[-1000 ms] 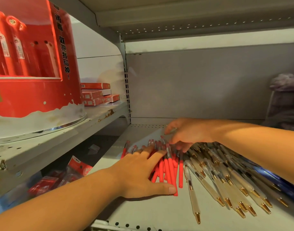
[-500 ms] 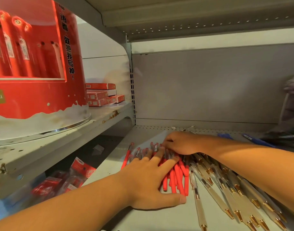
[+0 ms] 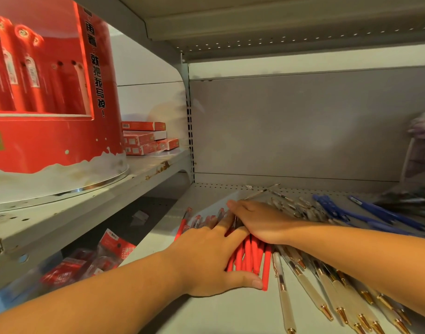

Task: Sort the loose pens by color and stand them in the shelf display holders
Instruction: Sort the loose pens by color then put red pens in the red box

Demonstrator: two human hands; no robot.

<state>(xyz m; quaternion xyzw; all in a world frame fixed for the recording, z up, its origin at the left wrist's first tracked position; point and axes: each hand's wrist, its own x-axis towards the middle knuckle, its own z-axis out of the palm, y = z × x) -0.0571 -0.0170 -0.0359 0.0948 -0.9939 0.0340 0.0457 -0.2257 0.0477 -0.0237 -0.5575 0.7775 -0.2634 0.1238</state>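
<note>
red pens being squeezed into one bundle on the shelf

nearest, the cream pens with gold tips (image 3: 327,285) lie fanned aside. the left hand (image 3: 214,259) lies flat with fingers spread over the loose red plastic pens (image 3: 252,256), thumb against their near ends. the right hand (image 3: 259,222), raised a second ago, has dropped palm-down onto them, closing the gap. likely a lift next, toward the red cardboard display holder (image 3: 50,141). the blue pens (image 3: 365,213) wait farther back.
</note>
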